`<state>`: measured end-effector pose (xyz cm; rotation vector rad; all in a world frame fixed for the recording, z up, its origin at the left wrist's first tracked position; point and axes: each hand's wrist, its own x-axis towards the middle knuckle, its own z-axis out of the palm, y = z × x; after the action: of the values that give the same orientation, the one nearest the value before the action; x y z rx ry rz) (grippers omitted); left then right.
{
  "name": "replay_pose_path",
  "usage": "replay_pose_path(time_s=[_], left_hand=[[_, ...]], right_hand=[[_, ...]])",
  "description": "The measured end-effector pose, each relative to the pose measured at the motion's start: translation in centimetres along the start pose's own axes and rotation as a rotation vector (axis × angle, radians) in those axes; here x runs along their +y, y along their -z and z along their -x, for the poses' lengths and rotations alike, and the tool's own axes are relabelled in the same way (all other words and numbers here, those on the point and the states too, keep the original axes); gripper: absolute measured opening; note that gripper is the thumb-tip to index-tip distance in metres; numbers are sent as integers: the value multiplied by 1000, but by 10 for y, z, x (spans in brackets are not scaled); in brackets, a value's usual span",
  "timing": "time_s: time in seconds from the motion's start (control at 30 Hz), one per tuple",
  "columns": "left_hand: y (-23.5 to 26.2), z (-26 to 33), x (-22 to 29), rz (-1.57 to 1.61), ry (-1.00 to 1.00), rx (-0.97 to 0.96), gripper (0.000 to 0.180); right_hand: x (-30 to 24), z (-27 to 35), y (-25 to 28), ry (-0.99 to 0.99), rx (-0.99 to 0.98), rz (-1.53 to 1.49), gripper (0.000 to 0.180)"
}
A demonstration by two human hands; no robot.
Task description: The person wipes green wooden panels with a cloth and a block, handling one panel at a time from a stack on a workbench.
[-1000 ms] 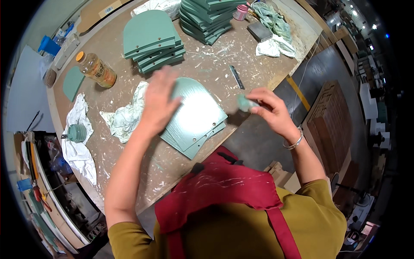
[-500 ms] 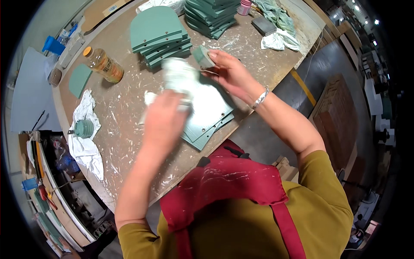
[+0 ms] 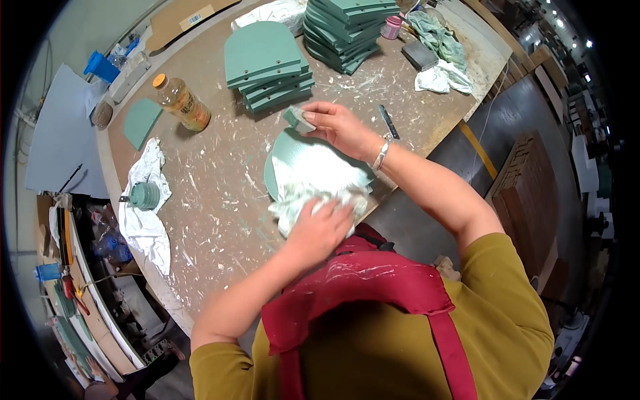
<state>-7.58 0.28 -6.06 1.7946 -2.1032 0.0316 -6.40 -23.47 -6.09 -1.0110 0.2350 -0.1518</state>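
Near the table's front edge lies a green, round-ended panel [image 3: 303, 152], with bright glare over much of its face and another panel's edge showing beneath. My left hand [image 3: 321, 228] presses a crumpled, pale green-stained rag [image 3: 291, 205] onto the panel's near end, fingers bent over the cloth. Above the panel's far end, my right hand [image 3: 341, 128] pinches a small green and grey block [image 3: 298, 120], which looks like a sanding sponge, between thumb and fingers. Beside the right wrist, a dark knife-like tool [image 3: 388, 122] lies on the table.
Two stacks of similar panels, one nearer [image 3: 263, 57] and one taller [image 3: 347, 33], stand at the back. An orange-capped bottle [image 3: 183, 103], a white cloth [image 3: 148, 227] under a green ridged object [image 3: 145, 195], and a loose green piece [image 3: 141, 123] lie left. A grey block [image 3: 419, 56] sits back right.
My left hand has swept the rag from the panel's left side to its near end. The right hand still holds the block beyond the panel. The whole view has shifted slightly.
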Motion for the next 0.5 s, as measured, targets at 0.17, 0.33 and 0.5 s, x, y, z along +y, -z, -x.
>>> replay_pose_path(time_s=[0.17, 0.33, 0.5], left_hand=[[46, 23, -29, 371, 417, 51, 32], [29, 22, -23, -33, 162, 7, 45], [25, 64, -62, 179, 508, 251, 45]], right_hand=[[2, 4, 5, 25, -16, -9, 26], [-1, 5, -5, 19, -19, 35, 27], [1, 7, -1, 10, -5, 43, 28]])
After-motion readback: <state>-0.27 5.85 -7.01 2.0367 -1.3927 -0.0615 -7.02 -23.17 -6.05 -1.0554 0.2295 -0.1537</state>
